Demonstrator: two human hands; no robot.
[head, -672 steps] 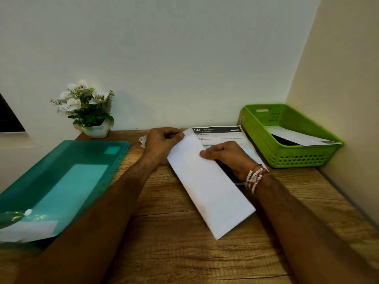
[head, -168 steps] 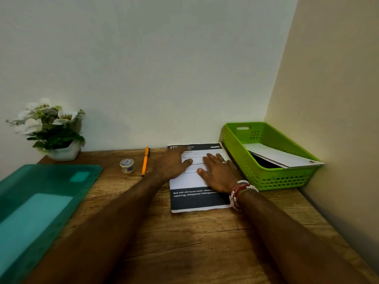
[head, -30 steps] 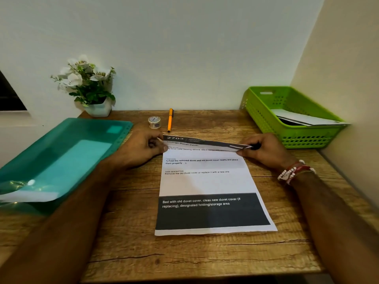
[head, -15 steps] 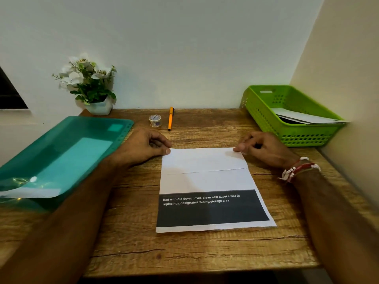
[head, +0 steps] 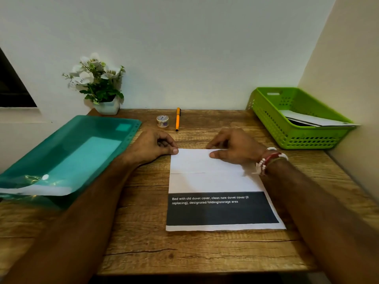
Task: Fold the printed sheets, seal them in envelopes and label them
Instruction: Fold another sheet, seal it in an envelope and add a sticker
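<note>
A white printed sheet of paper with a black text band across its lower part (head: 217,201) lies flat on the brown wood-grain desk (head: 143,232), directly ahead of the person and a little right of centre, its long axis running from the near edge of the desk toward the back wall. The sheet's far portion is turned down over itself, so a blank white flap covers the upper part and a crosswise fold edge forms the far border. The left hand (head: 152,146) rests at the far-left corner of that fold, its digits curled and its thumb tip pressing the corner down rather than gripping it. The right hand (head: 235,147), its wrist ringed with red and white beaded bracelets (head: 268,159), lies loosely open on the fold line right of centre, thumb on the flap and fingers at the crease; it presses and encloses nothing. Both hands therefore sit on the far, short edge, with the unfolded black-banded portion extending toward the person. Judged from this layout, the first crease is being set, and the next fold would bring the near end up and away. At the back of the desk lie a small roll of clear tape (head: 162,120) and an orange pen with a black cap (head: 178,119), nearer the left hand. A lime-green perforated plastic basket (head: 272,124) holding paper stands to the right, nearer the right hand.
</note>
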